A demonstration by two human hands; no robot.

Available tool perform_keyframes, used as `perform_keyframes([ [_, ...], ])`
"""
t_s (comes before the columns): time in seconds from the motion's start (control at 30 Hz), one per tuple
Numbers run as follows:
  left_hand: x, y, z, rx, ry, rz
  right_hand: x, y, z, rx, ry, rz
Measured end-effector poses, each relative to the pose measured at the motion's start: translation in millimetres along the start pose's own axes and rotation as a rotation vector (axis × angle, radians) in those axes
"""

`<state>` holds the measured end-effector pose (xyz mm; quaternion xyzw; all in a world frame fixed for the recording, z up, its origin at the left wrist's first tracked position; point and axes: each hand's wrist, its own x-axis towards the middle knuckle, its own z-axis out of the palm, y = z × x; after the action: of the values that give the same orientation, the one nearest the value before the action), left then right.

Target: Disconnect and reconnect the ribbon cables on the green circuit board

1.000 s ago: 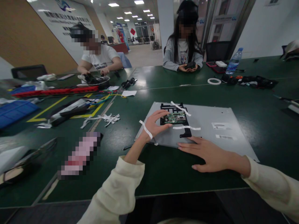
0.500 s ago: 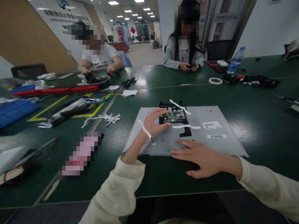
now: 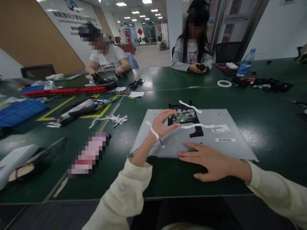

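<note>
A flat grey metal panel [image 3: 240, 147] lies on the green table in front of me. Near its far edge sits a small green circuit board [image 3: 184, 116] on a black bracket [image 3: 197, 131], crossed by white tape strips [image 3: 198, 126]. My left hand [image 3: 163, 123] curls around the board's left end, thumb below and fingers above, and a strip of white tape [image 3: 153, 131] sticks to its wrist. My right hand [image 3: 208, 158] lies flat with fingers spread on the panel's near edge.
Loose tape strips [image 3: 112, 118] lie left of the panel, with a blurred pink object [image 3: 90, 155] nearer me. Cables, a red bar [image 3: 64, 91] and a blue tray [image 3: 21, 110] fill the left. Across the table sit two people, with a tape roll [image 3: 224, 83] and water bottle [image 3: 246, 64].
The grey panel has turned and now lies squarer to the table edge. My left hand stayed at the circuit board and my right hand stayed flat on the near edge.
</note>
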<state>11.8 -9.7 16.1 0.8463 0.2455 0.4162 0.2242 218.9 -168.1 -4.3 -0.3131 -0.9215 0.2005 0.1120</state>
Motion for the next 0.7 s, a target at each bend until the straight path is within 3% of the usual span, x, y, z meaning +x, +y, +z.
perform_keyframes([
  [0.27,-14,-16,23.0,0.058,-0.267,0.013,-2,-1,4,-0.044,-0.045,0.043],
  [0.53,-16,-26,24.6,0.132,-0.322,0.001,-1,-3,7,-0.116,0.022,0.026],
  [0.7,-20,-28,26.4,0.128,-0.34,-0.012,-1,-4,16,-0.197,0.131,-0.114],
])
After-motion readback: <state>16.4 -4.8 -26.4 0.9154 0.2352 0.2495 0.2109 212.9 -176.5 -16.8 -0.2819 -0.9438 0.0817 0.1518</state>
